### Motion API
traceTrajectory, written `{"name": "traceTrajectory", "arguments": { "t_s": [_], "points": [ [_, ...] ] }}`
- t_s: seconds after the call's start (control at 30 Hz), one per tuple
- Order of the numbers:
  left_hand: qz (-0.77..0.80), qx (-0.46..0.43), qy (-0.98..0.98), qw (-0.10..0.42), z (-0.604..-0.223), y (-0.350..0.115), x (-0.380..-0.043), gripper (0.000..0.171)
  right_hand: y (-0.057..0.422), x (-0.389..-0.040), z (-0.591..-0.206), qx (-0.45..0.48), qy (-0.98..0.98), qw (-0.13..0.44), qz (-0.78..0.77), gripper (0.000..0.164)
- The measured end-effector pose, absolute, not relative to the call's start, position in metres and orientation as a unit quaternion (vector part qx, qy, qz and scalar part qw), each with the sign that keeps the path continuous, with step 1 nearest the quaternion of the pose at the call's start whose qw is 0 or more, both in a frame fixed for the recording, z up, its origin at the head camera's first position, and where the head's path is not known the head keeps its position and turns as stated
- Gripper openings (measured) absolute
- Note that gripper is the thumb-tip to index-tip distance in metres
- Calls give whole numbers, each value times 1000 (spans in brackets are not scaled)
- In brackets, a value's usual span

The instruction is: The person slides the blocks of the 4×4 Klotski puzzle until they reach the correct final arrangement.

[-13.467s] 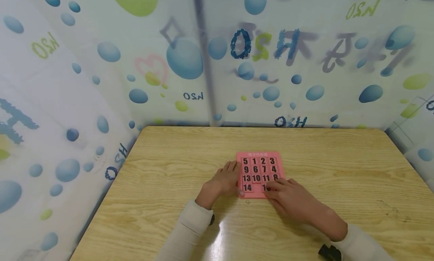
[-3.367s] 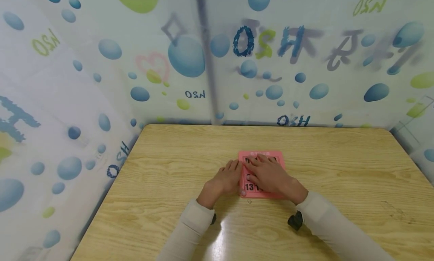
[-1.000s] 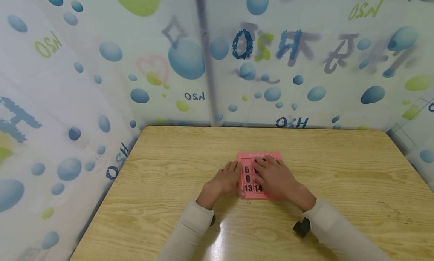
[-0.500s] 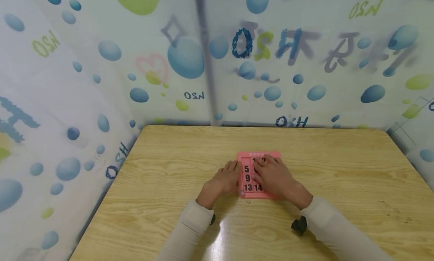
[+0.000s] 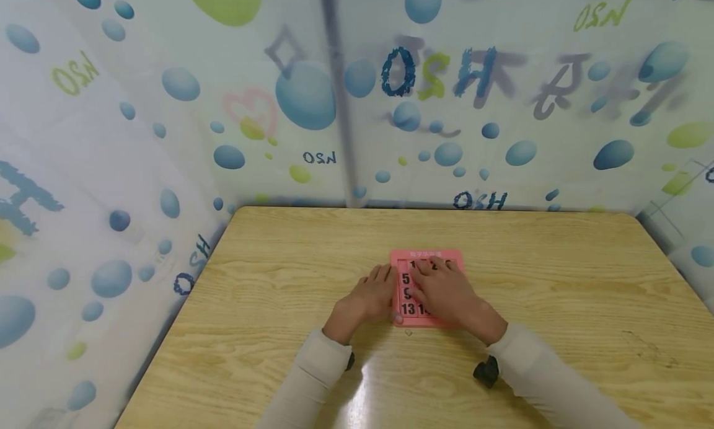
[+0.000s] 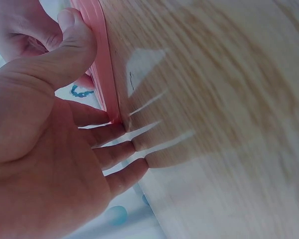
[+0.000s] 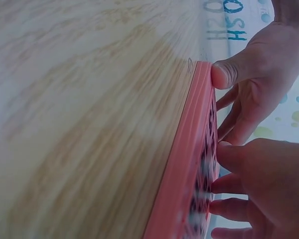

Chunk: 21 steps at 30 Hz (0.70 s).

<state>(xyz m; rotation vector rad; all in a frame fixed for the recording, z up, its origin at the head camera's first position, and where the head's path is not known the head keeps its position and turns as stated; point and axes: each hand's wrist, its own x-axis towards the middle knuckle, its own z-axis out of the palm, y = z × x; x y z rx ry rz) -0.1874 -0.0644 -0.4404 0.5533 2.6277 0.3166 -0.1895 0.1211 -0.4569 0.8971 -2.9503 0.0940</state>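
A pink sliding number puzzle lies flat on the table, its black-numbered tiles in a raised frame. Beside its left edge rests my left hand, fingers straight against the side and table; in the left wrist view, the thumb presses on the near corner. My right hand lies over the tiles with extended fingers, fingertips on the top row at tile 1. That tile sits partway left, next to a gap in the top-left corner. Down the left column show 5, 9 and 13. Most other tiles are hidden under the right hand.
The wood-grain table reaches a patterned wall curtain at its back edge. Black straps with wrist devices sit at the sleeves. A small mark lies on the table before the puzzle.
Since the oldest frame, 9 and 13 went down a row; 5 went down later, leaving a top-left gap. Over the last second, my right hand slid tile 1 leftward. The left hand stayed put.
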Motion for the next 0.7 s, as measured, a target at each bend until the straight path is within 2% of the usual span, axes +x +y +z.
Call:
{"name": "traceTrajectory", "arguments": {
  "t_s": [0.27,0.7],
  "points": [
    [101,203,950,216,-441,-64,-188,101,115,-190,-456,284,-958,-2,44,49],
    [92,201,951,218,-441,-64,-188,100,107,-190,-455,279,-960,-21,32,54]
  ]
}}
